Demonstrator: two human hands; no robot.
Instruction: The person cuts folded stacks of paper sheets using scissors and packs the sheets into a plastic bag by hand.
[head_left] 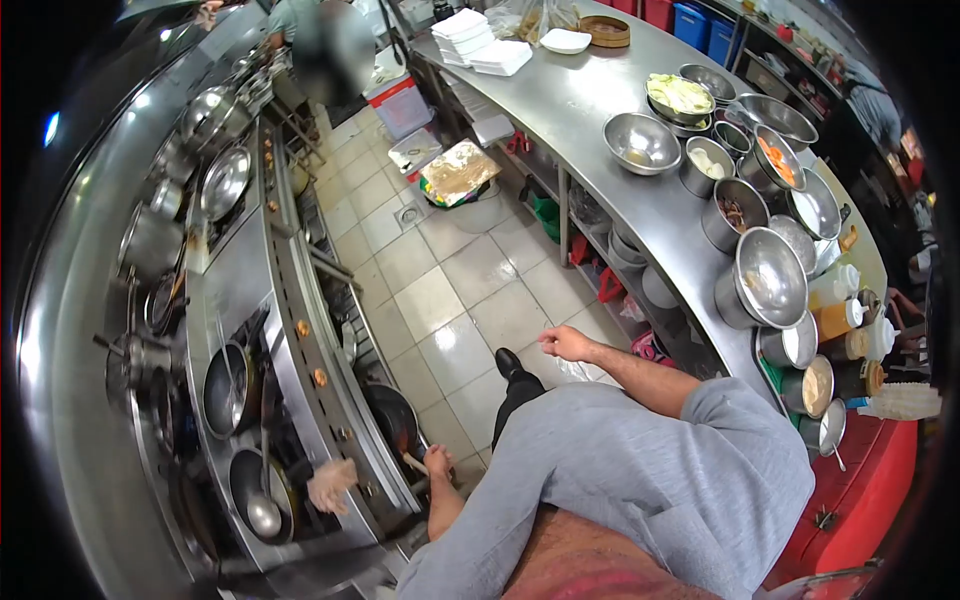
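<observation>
At seven o'clock, below the stove (240,285), one pan (388,410) is lying, long axis running eleven-to-five, handle (414,463) pointing to five. The left hand (437,460) is gripping that handle; the right hand (566,343), half-curled, is hanging at four. Two woks (217,395) are sitting at eight.

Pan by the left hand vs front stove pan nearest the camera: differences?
The low pan sits lower than the stove top; the stove pan is on it. A ladle rests in the stove pan; none shows in the low pan. Both look dark and round.
</observation>
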